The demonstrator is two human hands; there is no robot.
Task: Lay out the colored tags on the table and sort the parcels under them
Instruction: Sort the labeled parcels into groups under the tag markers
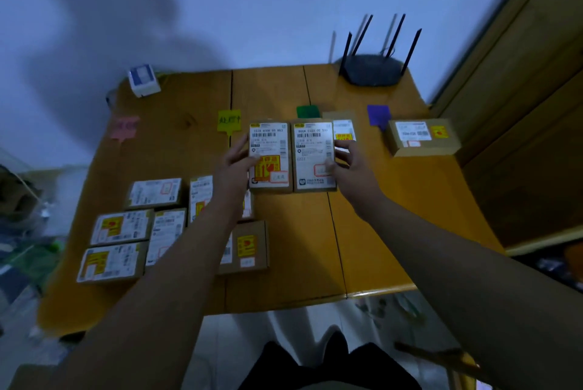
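Four tags lie in a row across the wooden table (372, 232): pink tag (124, 126), yellow tag (229, 120), green tag (308, 111), purple tag (378, 116). My left hand (235, 164) grips the left side of one labelled parcel (270, 156). My right hand (348, 157) grips the right side of a second parcel (313, 154). The two boxes are held side by side, below the green tag. Another parcel (344, 129) lies partly hidden behind them. One parcel (422, 136) sits beside the purple tag.
Several unsorted parcels (138, 228) are clustered at the table's near left. A black router (373, 69) stands at the far right corner, a small white box (143, 79) at the far left. A wooden cabinet (520, 105) borders the right side.
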